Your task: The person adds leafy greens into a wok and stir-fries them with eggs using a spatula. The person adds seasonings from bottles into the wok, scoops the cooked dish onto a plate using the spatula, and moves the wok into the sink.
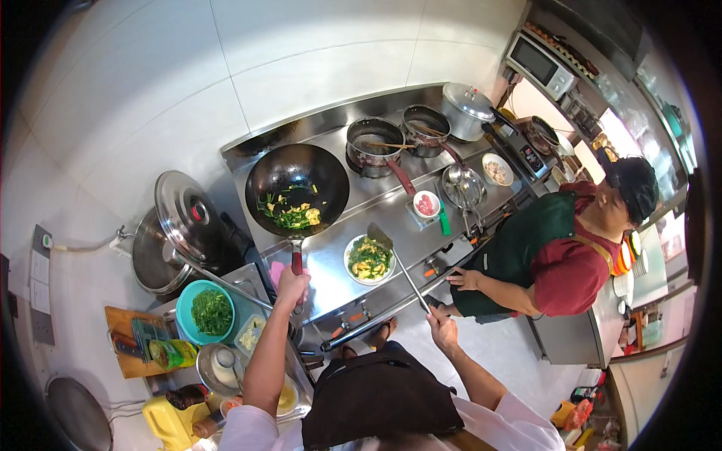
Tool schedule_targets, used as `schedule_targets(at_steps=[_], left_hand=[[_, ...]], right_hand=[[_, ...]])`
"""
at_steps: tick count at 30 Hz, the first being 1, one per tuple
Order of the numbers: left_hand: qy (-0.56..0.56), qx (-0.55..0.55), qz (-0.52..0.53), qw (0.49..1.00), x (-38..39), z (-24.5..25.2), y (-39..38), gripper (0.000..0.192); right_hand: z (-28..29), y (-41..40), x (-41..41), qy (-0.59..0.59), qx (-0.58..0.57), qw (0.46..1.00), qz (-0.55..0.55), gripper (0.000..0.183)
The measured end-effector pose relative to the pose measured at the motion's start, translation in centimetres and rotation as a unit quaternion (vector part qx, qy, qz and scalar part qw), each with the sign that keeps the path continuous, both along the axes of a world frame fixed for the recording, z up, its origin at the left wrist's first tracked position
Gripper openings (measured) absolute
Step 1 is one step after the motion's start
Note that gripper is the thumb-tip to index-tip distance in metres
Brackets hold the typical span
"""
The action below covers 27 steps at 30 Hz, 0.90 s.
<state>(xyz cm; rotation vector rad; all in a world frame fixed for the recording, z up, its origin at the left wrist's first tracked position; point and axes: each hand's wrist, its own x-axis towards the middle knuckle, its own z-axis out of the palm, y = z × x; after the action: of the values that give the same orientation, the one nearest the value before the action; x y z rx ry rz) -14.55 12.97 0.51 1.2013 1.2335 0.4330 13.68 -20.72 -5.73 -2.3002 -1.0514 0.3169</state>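
Note:
My left hand (292, 286) grips the red handle of a dark wok (293, 160), which sits over the left part of the steel stove. Chopped green vegetables with bits of cooked egg (293, 219) lie in the wok's near side. In my right hand (442, 327) is the long metal handle of a wok spatula (380, 237). Its blade is at the upper right rim of a white bowl (351, 272), over the food. Greens and egg (370, 258) fill that bowl, which stands on the steel counter in front of me.
Two saucepans (375, 135) and a lidded pot (467, 110) stand at the back right. A small bowl of raw meat (425, 204) is on a scale. To my left is a turquoise basin of greens (211, 310). A person in a green apron (516, 248) stands close at right.

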Motion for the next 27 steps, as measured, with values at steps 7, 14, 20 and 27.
schedule_targets(at_steps=[7, 14, 20, 27], left_hand=[[0.002, 0.018, 0.024, 1.000, 0.0, -1.0, -0.7, 0.017], [0.065, 0.041, 0.028, 0.997, 1.1, -0.9, -1.4, 0.015], [0.132, 0.066, 0.004, 0.989, -0.6, 0.9, -0.6, 0.023], [0.158, 0.081, 0.013, 0.984, -1.7, 0.8, -0.4, 0.025]], right_hand=[[10.9, 7.0, -0.3, 0.588, 0.047, 0.806, 0.052, 0.035], [13.6, 26.3, -0.4, 0.179, -0.033, 0.928, 0.324, 0.052], [14.6, 34.4, 0.4, -0.027, -0.068, 0.892, 0.447, 0.055], [26.7, 34.3, 4.9, -0.254, -0.229, 0.776, 0.530, 0.040]])
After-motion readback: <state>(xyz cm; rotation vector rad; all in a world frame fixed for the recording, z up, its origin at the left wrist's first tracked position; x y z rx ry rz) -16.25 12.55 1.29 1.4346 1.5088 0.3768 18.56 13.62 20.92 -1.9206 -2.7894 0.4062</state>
